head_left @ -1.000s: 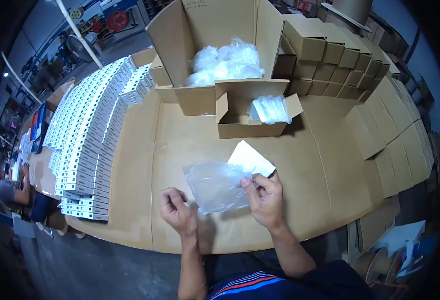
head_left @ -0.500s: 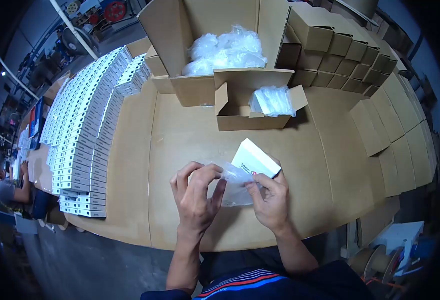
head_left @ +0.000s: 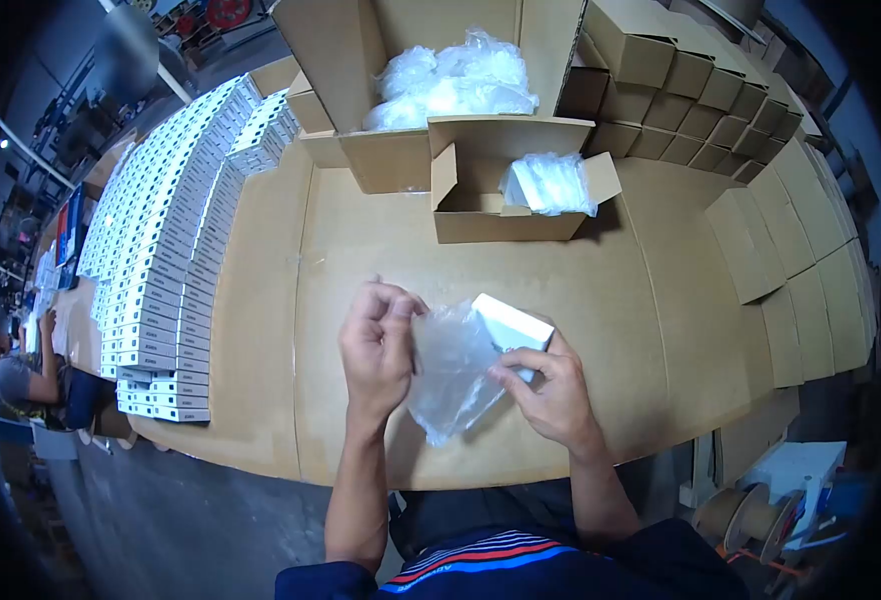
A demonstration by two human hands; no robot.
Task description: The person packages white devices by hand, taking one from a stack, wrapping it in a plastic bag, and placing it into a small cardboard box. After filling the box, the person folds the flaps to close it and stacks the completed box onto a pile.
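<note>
Just in front of me, a clear plastic bag (head_left: 453, 372) hangs between my hands above the cardboard-covered table. My left hand (head_left: 379, 345) is closed, thumb and fingers pinching the bag's upper left edge. A small white box (head_left: 514, 325) is gripped in my right hand (head_left: 553, 392), with the thumb on its near side and fingers behind it. The bag overlaps the box's left part, and its lower corner droops toward me. Beyond them stands an open small carton (head_left: 506, 229), with plastic-wrapped white boxes (head_left: 551, 186) at its right end.
A big open carton (head_left: 386, 165) of crumpled clear bags (head_left: 456, 80) stands at the back. Stacked white boxes (head_left: 166, 240) line the left side. Folded brown cartons (head_left: 686, 90) are piled back right, more cartons (head_left: 811, 270) at right. Another person (head_left: 26, 375) sits far left.
My left hand has turned and drawn the bag's edge left, so the bag is spread out and hangs lower. The white box has tilted and come slightly closer to me.
</note>
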